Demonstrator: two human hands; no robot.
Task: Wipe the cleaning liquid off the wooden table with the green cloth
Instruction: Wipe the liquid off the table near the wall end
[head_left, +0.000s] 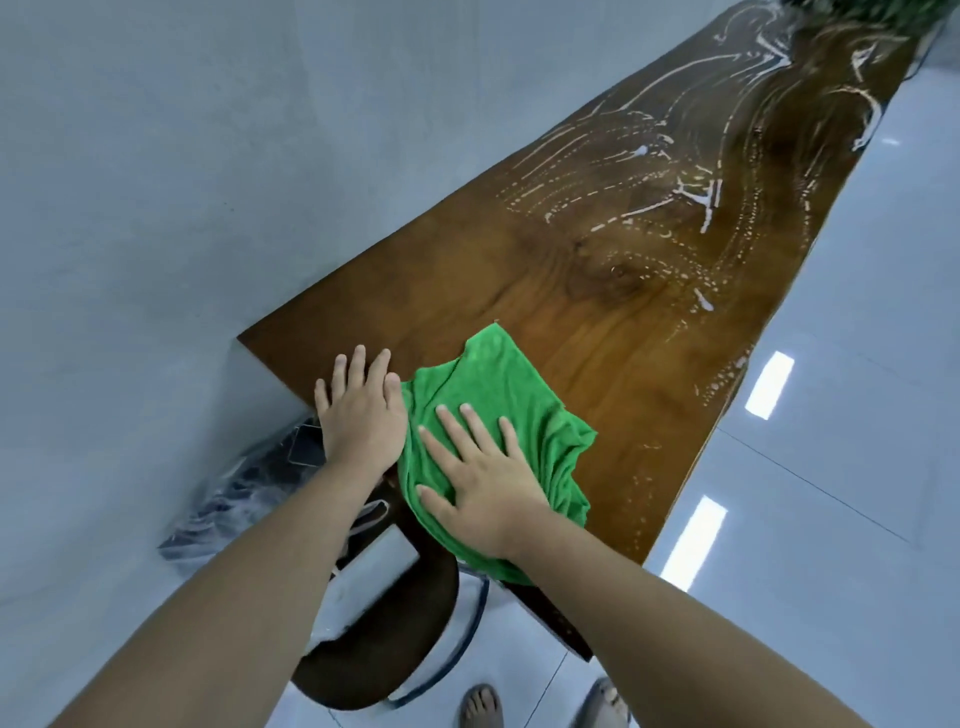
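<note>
A long dark wooden table runs from near me to the upper right. White streaks and beads of cleaning liquid cover its middle and far part. The green cloth lies crumpled at the near end, partly over the table's edge. My right hand presses flat on the cloth with fingers spread. My left hand rests flat on the bare wood beside the cloth, its thumb side touching the cloth's edge.
A pale wall runs along the table's left side. Below the near end stands a dark stool with a metal frame. A plastic-wrapped dark bundle lies by the wall. Glossy white floor tiles lie to the right. My sandalled feet show at the bottom.
</note>
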